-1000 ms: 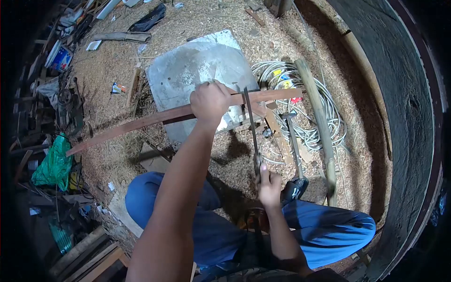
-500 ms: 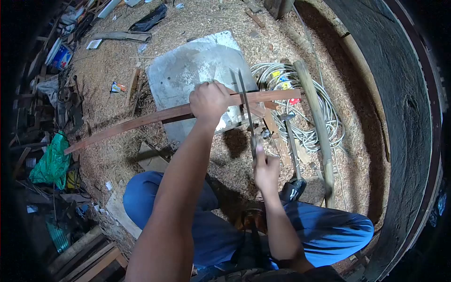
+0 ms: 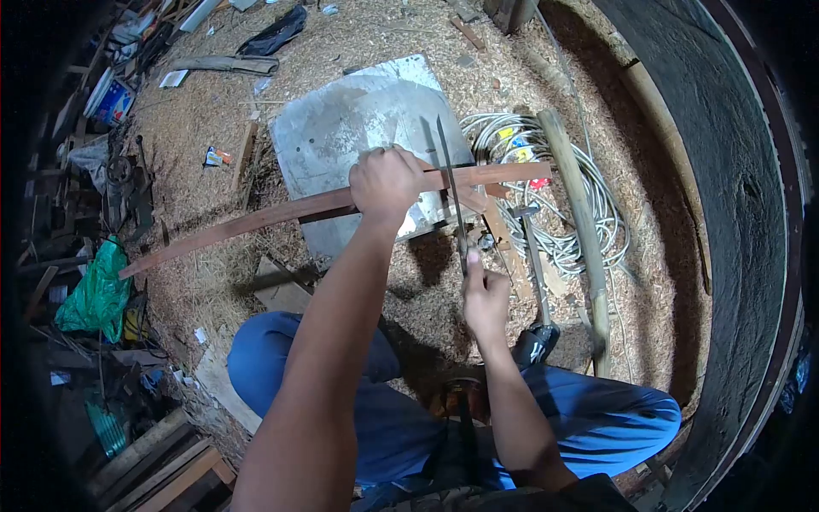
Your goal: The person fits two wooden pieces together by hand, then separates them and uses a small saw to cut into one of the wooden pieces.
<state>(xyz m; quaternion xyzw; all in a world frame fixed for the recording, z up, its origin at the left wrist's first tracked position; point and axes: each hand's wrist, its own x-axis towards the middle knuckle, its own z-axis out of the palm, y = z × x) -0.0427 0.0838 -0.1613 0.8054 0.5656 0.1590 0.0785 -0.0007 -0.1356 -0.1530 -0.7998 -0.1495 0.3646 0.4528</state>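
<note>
A long, slightly bowed strip of reddish wood [image 3: 281,213] lies across a grey metal plate [image 3: 333,115]. My left hand [image 3: 386,183] is closed over the strip, pressing it near the plate's middle. To the right of it, a thin handsaw [image 3: 451,171], seen edge-on, crosses the strip with its tip pointing away from me; its teeth cannot be made out. My right hand [image 3: 485,303] grips the near end of the saw, thumb along the top. Most of the saw's handle is hidden by the fingers. A short piece of wood [image 3: 467,198] sits beneath the strip.
A hammer [image 3: 534,256] with a black grip lies right of my right hand. Coiled cable [image 3: 597,183] and a wooden pole [image 3: 573,196] are beyond it. At the left are a green plastic bag [image 3: 94,294] and piled scrap. Wood shavings cover the ground.
My right hand and the saw have slid a little forward, away from me, across the strip. My left hand keeps its hold; the whole view has shifted slightly.
</note>
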